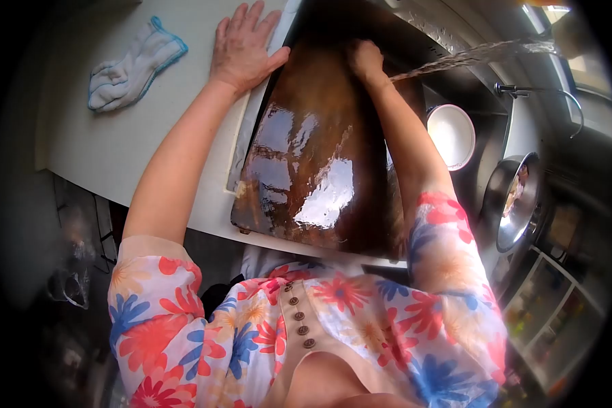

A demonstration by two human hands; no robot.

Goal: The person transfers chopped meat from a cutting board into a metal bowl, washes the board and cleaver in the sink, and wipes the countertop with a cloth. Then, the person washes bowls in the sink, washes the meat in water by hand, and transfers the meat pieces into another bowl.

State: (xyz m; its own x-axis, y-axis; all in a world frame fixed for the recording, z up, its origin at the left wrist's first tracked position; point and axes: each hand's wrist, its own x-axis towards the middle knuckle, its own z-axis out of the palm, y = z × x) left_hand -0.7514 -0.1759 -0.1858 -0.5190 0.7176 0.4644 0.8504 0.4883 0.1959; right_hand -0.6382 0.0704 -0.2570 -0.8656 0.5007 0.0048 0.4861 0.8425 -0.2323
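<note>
A large brown wooden cutting board (319, 149), wet and shiny with reflected light, lies across the sink in front of me. My left hand (241, 51) rests flat on the white counter with fingers spread, its thumb reaching the board's left edge. At the far part of the board is my right hand (366, 62), its fingers curled down against the surface. Whatever it may hold is hidden under the palm. A stream of water (466, 58) comes in from the right, close to my right wrist.
A folded white cloth with blue edging (132, 66) lies on the white counter (115, 146). Right of the board stand a white bowl (451, 137), a metal basin with something inside (510, 200) and a thin curved tap (568, 98). A white-framed rack (547, 313) is lower right.
</note>
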